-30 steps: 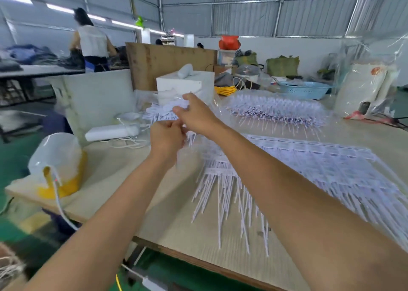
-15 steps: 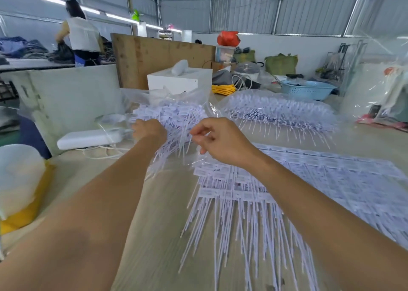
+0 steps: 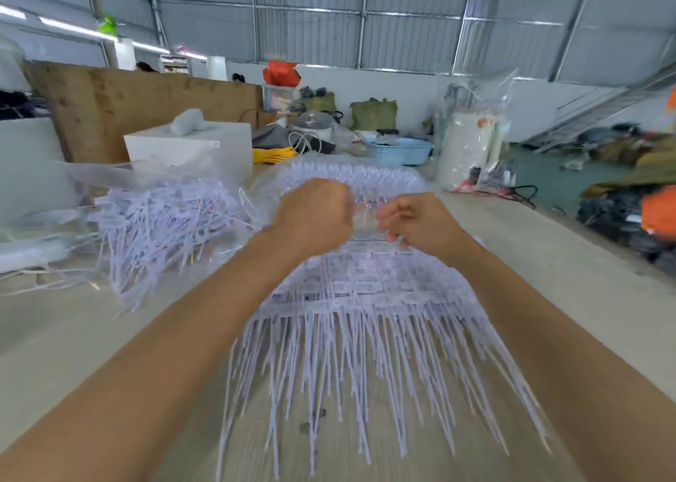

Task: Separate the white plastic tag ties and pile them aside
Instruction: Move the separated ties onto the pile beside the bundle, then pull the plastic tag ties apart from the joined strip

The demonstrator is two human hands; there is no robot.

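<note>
Over the joined sheet of tag ties (image 3: 365, 284) now — left hand (image 3: 314, 218) off the loose pile (image 3: 164, 218), both fists curled, right hand (image 3: 417, 222) too — grip contents too blurred to tell.

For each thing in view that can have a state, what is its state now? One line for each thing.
left hand: fingers curled, at the far edge of the joined ties; grip blurred.
right hand: fingers loosely curled at the same edge; grip unclear.
joined sheet of ties: flat on the table, still connected.
loose pile of ties: heaped, tangled, to the left.
blue basket: upright, behind.
white box: closed, upright.
</note>
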